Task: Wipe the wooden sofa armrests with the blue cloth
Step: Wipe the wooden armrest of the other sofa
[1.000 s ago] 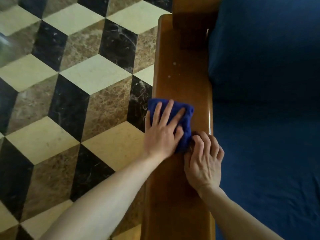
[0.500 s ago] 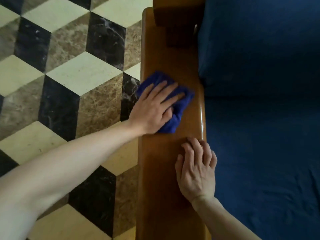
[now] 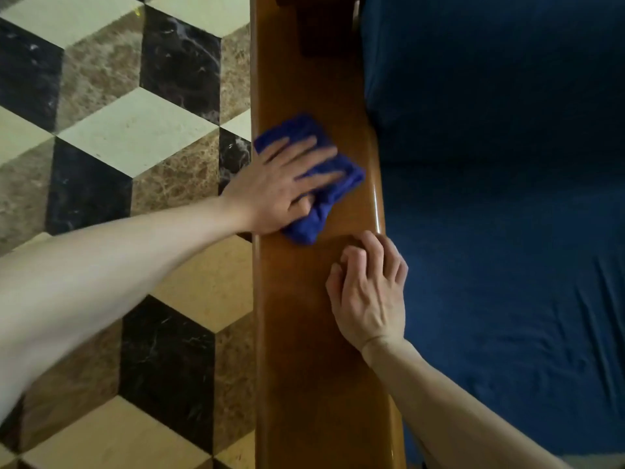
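The left hand (image 3: 280, 187) lies flat on the blue cloth (image 3: 324, 194), fingers spread wide and pressing it onto the top of the wooden armrest (image 3: 304, 333). Compared with half a second ago, the hand and cloth sit a little nearer along the wood, and the gap to the right hand (image 3: 368, 292) has shrunk: the cloth's near corner now lies just beside the right fingertips (image 3: 351, 255), where before a clear strip of bare wood lay between them. A second ago the two hands were touching at the cloth, so the cloth has gone out and come back. The right hand stays on the armrest's inner side, fingers curled under and knuckles bent, holding nothing; it is more bunched than it was half a second ago.

The cloth covers most of the armrest's width. Its far left corner reaches the outer edge above the patterned floor (image 3: 118, 147), and its right side stops just short of the glossy rounded inner edge beside the blue cushion (image 3: 507, 231). The left wrist overhangs the outer edge. Beyond the cloth, bare wood runs up to a dark wooden post (image 3: 321, 28) at the top of the view. Toward the person, the right hand blocks the inner half, while the outer half lies open.
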Available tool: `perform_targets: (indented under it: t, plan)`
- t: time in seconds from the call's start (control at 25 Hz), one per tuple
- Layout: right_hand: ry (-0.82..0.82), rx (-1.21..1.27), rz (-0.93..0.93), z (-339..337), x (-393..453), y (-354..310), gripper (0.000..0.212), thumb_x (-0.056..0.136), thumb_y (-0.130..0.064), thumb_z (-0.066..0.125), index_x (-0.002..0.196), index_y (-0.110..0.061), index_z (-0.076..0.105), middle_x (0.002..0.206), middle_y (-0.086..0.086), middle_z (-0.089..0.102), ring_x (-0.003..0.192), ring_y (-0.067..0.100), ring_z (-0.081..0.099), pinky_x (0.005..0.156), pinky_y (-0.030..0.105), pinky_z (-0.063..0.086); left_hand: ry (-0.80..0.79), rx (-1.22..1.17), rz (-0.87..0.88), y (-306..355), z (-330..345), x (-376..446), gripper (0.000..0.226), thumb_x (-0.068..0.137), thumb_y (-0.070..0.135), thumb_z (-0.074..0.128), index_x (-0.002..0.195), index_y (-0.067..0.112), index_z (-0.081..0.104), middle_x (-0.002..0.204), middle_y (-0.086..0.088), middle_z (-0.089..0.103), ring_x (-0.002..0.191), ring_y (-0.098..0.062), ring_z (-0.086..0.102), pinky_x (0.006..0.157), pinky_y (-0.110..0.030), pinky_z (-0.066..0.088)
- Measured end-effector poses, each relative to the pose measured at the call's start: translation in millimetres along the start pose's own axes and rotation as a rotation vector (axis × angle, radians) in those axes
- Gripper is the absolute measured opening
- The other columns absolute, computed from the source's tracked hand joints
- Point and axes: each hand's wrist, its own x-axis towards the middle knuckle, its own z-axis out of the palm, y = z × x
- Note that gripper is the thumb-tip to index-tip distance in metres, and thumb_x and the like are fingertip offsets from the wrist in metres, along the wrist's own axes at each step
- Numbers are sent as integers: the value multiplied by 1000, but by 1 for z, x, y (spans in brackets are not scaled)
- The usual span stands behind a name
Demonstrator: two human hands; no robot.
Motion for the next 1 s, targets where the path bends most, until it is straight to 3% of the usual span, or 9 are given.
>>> perform_targets:
  t: [0.08,0.16,0.32,0.4,0.52,0.68,0.76,0.88,1.0]
  plan:
    - [27,12,-2,3,4,5,26,95,-32,50,116,-16,45,139,11,43,130,33,34,105,50,35,104,-105,-452,26,0,48,55,96,43,25,150,34,35,163,0,25,151,-28,19,121,-50,12]
    - [102,96,-2,3,1,8,40,97,-32,50,132,-16,40,146,13,37,132,35,36,108,47,32,130,-220,-648,64,-5,65,53,98,43,25,150,35,33,163,1,24,151,-29,17,120,-54,10]
    - [341,645,353,-12,1,13,55,97,-37,40,144,-9,39,149,13,37,131,26,45,108,47,40,115,-138,-347,124,12,-18,53,99,44,29,151,37,28,164,2,23,151,-28,17,121,-56,11]
    - [186,741,431,-19,-8,14,56,96,-46,37,144,-17,43,150,5,40,133,17,45,110,42,40,33,-124,-296,184,16,-83,55,100,47,29,153,37,21,165,2,17,153,-29,11,121,-58,9]
    - [-155,479,229,-25,-86,10,48,100,-44,45,146,-33,41,164,-5,18,151,16,18,119,41,30,-34,-259,-318,281,20,-181,54,101,49,33,152,35,26,164,0,22,153,-31,9,120,-60,12]
    - [-300,160,102,-43,-241,3,55,104,-41,36,156,-23,27,167,-5,12,155,22,-1,120,53,26,-239,-330,-355,373,22,-277,67,94,54,48,153,27,30,161,-3,29,150,-34,19,113,-62,25]
    - [-351,78,71,-52,-285,4,56,104,-44,29,155,-21,28,166,-3,15,155,24,2,120,54,25,-310,-331,-377,395,17,-293,70,93,55,48,153,25,30,162,-3,27,149,-35,23,113,-60,22]
    - [-325,29,40,-62,-294,12,55,101,-46,36,149,-19,42,160,2,34,152,26,20,117,46,30,-236,-394,-355,377,2,-291,53,95,54,44,144,33,43,163,2,26,147,-28,29,111,-53,25]
    - [-271,-24,-10,-72,-282,13,50,97,-51,44,131,-19,62,134,3,59,121,30,53,93,44,48,-137,-408,-263,334,-12,-291,39,95,44,45,132,34,54,156,0,37,129,-24,46,97,-45,44]
